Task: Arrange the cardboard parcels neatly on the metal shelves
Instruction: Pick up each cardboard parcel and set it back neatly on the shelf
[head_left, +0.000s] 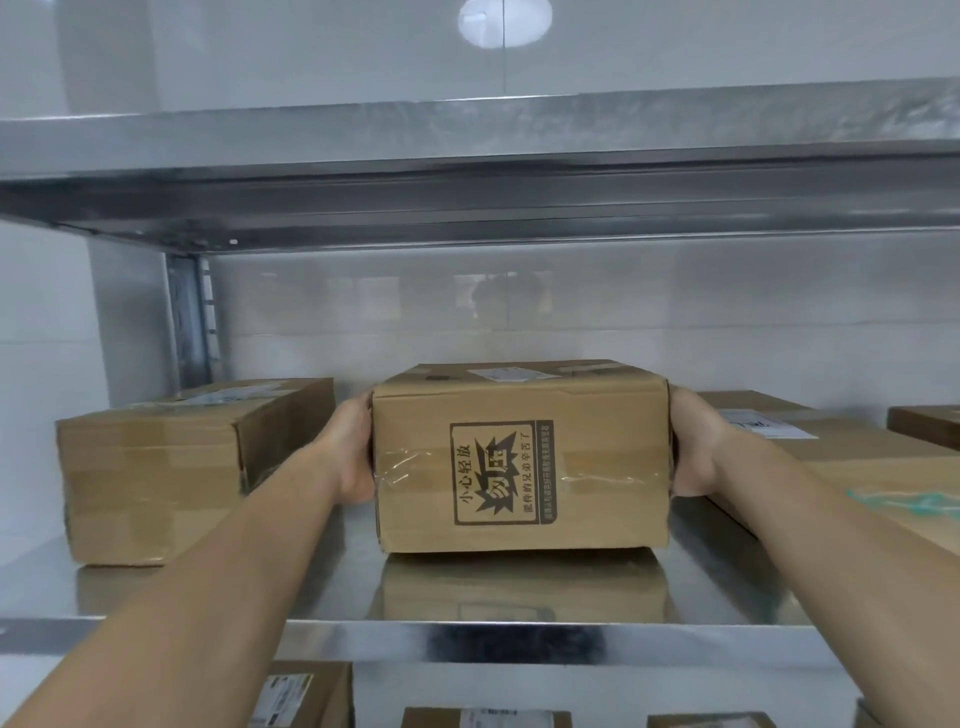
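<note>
A taped cardboard parcel (519, 457) with a black printed warning label on its near face stands in the middle of the metal shelf (467, 644). My left hand (350, 452) presses against its left side and my right hand (693, 447) against its right side, so the box is clamped between my palms. The fingers of both hands are hidden behind the box sides. The parcel's bottom rests on the shelf surface, or sits very close to it.
Another parcel (171, 467) stands to the left, a flat parcel (841, 457) with a white label to the right, and a small box (924, 426) at the far right. An upper shelf (467, 156) hangs overhead. More labelled parcels (301, 696) lie on the level below.
</note>
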